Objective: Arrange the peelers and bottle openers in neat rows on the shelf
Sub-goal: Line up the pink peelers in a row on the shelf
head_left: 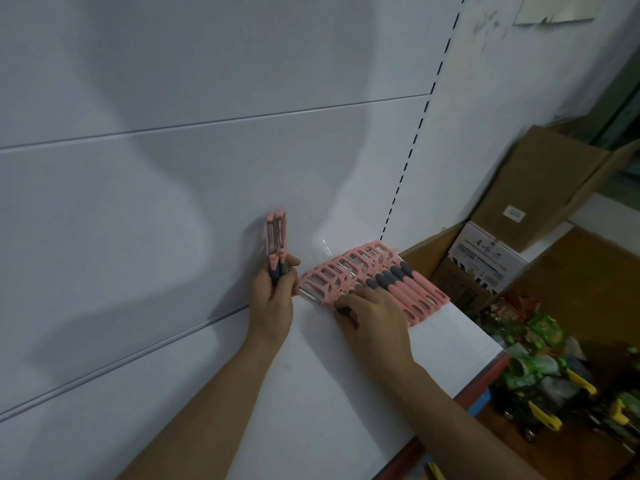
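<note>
A row of several pink peelers with grey grips (398, 282) lies side by side on the white shelf (346, 393), near its far right corner. My left hand (273, 299) holds a small bunch of pink peelers (276, 237) upright by their grey handles, against the white back panel. My right hand (374, 317) rests palm down on the near end of the row, fingers pressing on a peeler there; which peeler it grips is hidden under the fingers.
The white back panel (173, 168) rises behind the shelf, with a slotted upright (412, 143) at the right. Beyond the shelf's right end stand cardboard boxes (540, 188) and a lower bin of green and yellow packaged goods (540, 368).
</note>
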Available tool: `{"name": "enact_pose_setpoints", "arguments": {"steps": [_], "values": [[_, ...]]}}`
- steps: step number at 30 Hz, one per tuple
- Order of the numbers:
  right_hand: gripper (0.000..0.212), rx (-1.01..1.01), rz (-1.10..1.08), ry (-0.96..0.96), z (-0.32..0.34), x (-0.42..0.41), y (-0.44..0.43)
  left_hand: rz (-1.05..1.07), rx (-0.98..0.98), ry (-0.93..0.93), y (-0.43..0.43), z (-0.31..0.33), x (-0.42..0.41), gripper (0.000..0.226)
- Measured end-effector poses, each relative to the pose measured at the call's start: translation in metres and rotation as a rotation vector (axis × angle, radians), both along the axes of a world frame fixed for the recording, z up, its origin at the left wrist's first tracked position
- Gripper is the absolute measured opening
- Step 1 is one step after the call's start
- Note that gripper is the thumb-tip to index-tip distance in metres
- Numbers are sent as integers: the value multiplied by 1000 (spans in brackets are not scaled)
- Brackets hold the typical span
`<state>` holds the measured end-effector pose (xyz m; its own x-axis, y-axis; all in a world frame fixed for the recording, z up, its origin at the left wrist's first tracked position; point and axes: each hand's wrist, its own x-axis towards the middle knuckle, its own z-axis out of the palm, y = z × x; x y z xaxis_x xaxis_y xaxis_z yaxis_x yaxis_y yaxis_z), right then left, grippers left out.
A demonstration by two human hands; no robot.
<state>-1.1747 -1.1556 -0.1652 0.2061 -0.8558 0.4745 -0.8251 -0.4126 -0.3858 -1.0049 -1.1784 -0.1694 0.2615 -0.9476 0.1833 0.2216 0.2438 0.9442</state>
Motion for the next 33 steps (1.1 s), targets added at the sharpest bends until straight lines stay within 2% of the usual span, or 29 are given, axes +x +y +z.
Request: {"name": "enact_pose_setpoints", "arguments": {"steps": [7, 18, 21, 24, 27, 30, 33], "values": [[20, 42, -4, 64, -4, 1, 1, 1, 17, -28, 2, 2, 0, 19], [23, 24, -11, 34, -9, 6, -2, 24, 22, -32, 3, 4, -1, 21], [26, -19, -4, 35, -11, 6, -2, 16, 21, -18, 3, 2, -3, 22], [28, -93, 7, 22, -12, 7, 0, -2, 0, -19, 3, 1, -3, 12], [22, -82, -15, -59, -9, 9, 3, -7, -10, -38, 1, -2, -3, 11], [25, 18, -6, -301, 5, 10, -4, -69, 25, -46, 1, -4, -4, 15], [26, 169, 90, -530, 27, 13, -19, -143, -73, -223, 3, -4, -3, 22]]}}
